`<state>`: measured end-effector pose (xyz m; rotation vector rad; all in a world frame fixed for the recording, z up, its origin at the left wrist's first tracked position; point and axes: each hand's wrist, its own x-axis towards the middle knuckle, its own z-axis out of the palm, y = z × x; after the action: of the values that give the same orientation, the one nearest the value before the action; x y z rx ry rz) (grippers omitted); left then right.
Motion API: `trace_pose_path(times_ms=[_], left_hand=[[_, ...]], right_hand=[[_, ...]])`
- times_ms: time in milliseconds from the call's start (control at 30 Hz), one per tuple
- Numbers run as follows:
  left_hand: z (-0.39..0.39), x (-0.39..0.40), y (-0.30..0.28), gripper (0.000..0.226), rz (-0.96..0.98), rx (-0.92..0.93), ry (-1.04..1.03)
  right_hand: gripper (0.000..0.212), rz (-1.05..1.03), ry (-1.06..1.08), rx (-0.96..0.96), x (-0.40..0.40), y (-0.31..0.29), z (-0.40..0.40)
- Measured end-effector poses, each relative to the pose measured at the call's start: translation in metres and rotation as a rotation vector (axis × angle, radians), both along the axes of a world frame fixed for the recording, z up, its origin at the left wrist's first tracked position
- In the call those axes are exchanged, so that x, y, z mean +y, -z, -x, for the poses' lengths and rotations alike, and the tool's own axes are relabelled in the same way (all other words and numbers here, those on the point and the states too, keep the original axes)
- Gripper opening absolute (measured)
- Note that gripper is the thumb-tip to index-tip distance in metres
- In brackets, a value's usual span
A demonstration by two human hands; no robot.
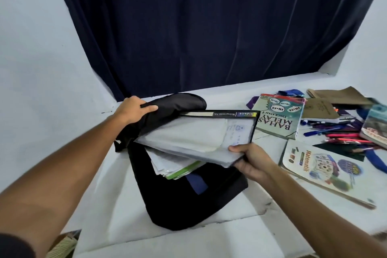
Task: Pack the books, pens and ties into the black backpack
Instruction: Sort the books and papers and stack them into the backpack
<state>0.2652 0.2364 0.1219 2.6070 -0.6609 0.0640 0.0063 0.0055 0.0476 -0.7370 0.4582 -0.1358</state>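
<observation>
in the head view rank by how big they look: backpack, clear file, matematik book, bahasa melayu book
1. backpack, largest.
2. clear file, held by the right hand.
3. Matematik book.
4. Bahasa Melayu book, partly hidden by the file and farther off, so its rank below the Matematik book is unsure.

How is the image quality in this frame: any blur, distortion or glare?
Head view: wide-angle bending curves the curtain edges and stretches both forearms; motion blur smears the pens and books at the right edge; light is soft and even, without glare; the file spine print stays readable.
</observation>
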Motion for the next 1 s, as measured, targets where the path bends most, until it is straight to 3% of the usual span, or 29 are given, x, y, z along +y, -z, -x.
trace_pose_path(times_ms=[200, 333, 667, 800, 933, 1000], left_hand=[[0.001, -0.002, -0.017, 0.060, 0.062, 0.073, 0.020], [0.000, 0.000, -0.023, 0.061, 0.077, 0.093, 0.045], [0.001, 0.007, -0.025, 0.055, -0.006, 0.098, 0.109], [0.008, 0.003, -0.022, 0.058, -0.057, 0.090, 0.168], [0.017, 0.003, -0.017, 0.057, -0.071, 0.087, 0.171], [0.017, 0.006, -0.015, 0.057, -0.043, 0.102, 0.164]], right_hand=[[0.044, 0.002, 0.111, 0.016, 0.063, -0.001, -0.049], [0.027, -0.032, 0.156, 0.093, 0.090, 0.001, -0.075], [0.031, -0.064, 0.286, 0.137, 0.119, 0.011, -0.093], [0.034, -0.086, 0.265, 0.140, 0.128, 0.008, -0.100], [0.014, -0.131, 0.150, 0.116, 0.131, 0.001, -0.105], [0.022, -0.041, 0.043, 0.165, 0.122, -0.002, -0.104]])
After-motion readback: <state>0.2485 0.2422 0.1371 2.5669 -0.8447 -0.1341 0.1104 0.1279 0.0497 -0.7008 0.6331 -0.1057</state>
